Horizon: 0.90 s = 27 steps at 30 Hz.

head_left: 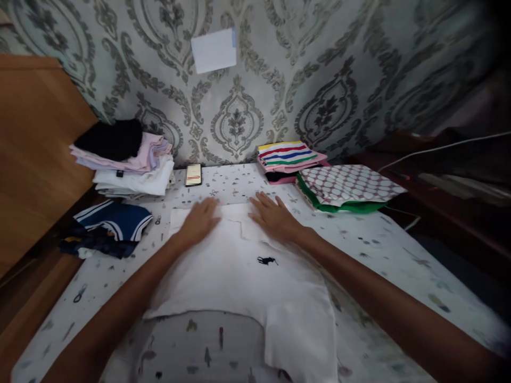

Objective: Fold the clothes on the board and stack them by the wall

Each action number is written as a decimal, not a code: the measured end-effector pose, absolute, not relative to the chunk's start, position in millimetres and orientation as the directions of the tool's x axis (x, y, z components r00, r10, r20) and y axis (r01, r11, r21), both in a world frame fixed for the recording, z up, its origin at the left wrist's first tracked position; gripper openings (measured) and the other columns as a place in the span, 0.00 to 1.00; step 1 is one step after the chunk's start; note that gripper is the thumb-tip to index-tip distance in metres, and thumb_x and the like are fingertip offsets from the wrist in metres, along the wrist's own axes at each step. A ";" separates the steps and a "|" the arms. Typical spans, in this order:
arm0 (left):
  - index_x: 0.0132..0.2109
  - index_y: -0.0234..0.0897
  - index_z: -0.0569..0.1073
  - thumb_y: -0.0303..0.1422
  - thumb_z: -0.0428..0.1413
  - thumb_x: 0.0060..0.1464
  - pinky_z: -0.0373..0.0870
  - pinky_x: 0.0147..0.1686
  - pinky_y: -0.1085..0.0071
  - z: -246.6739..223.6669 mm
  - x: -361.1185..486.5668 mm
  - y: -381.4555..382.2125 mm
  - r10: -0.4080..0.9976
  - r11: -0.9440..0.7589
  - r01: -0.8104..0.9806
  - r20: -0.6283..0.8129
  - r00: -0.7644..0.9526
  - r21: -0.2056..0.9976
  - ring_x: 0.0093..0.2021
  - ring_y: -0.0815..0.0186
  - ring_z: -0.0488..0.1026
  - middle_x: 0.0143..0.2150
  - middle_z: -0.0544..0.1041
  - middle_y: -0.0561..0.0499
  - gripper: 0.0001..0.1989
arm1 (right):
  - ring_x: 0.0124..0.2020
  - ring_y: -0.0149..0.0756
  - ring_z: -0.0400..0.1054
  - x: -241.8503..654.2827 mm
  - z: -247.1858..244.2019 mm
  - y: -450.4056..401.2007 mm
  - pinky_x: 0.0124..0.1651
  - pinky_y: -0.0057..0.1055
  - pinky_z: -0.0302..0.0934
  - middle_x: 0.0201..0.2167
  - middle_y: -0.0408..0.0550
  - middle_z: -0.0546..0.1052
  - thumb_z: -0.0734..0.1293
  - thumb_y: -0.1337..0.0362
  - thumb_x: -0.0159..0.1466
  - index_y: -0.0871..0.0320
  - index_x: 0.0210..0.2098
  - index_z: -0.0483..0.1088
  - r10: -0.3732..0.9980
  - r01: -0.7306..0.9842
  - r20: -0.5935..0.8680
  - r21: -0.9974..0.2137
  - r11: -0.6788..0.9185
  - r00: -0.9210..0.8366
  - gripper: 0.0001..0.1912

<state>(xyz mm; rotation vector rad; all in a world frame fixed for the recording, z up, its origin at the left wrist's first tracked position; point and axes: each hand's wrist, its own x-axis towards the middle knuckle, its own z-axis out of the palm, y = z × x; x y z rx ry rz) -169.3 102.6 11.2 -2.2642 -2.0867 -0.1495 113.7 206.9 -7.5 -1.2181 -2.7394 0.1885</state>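
Observation:
A white shirt [231, 271] with a small dark emblem on it lies spread on the patterned sheet [407, 276]. Its collar end points away from me, and one sleeve hangs toward me at the lower right. My left hand [199, 218] rests on the shirt's far left part, fingers stretched out and slightly blurred. On the far right part, my right hand [272, 217] lies flat with its fingers spread. Neither hand grips anything that I can see.
Folded clothes [131, 178] are stacked at the back left, with blue briefs [115, 218] nearer. A small card-like box [194, 174] lies by the wall. Striped cloth [285, 154] and a patterned folded cloth [351, 183] lie back right. A wooden panel [35, 154] borders the left.

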 end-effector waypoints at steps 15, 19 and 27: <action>0.65 0.33 0.65 0.30 0.43 0.67 0.62 0.65 0.57 6.7 -228.7 62.0 0.996 -0.064 0.994 0.059 0.069 -0.085 0.65 0.55 0.67 0.66 0.69 0.38 0.22 | 0.74 0.47 0.43 107.5 -26.6 187.0 0.72 0.53 0.42 0.73 0.54 0.53 0.45 0.43 0.72 0.54 0.71 0.54 0.691 0.677 0.087 -0.148 0.721 -0.718 0.36; 0.60 0.34 0.71 0.22 0.44 0.62 0.69 0.58 0.58 16.4 -233.8 53.1 0.996 -0.078 0.979 0.030 0.085 -0.188 0.59 0.54 0.73 0.62 0.73 0.38 0.22 | 0.74 0.48 0.43 106.8 -25.2 185.4 0.72 0.53 0.42 0.73 0.56 0.52 0.44 0.44 0.72 0.57 0.71 0.55 0.695 0.684 0.074 -0.128 0.718 -0.715 0.36; 0.54 0.33 0.74 0.29 0.47 0.64 0.66 0.59 0.56 30.5 -214.3 46.0 0.988 -0.115 0.966 0.077 0.137 -0.233 0.59 0.52 0.72 0.57 0.76 0.38 0.16 | 0.73 0.48 0.44 106.6 -28.4 186.9 0.72 0.52 0.41 0.73 0.55 0.52 0.47 0.44 0.72 0.56 0.70 0.56 0.699 0.683 0.097 -0.157 0.713 -0.708 0.35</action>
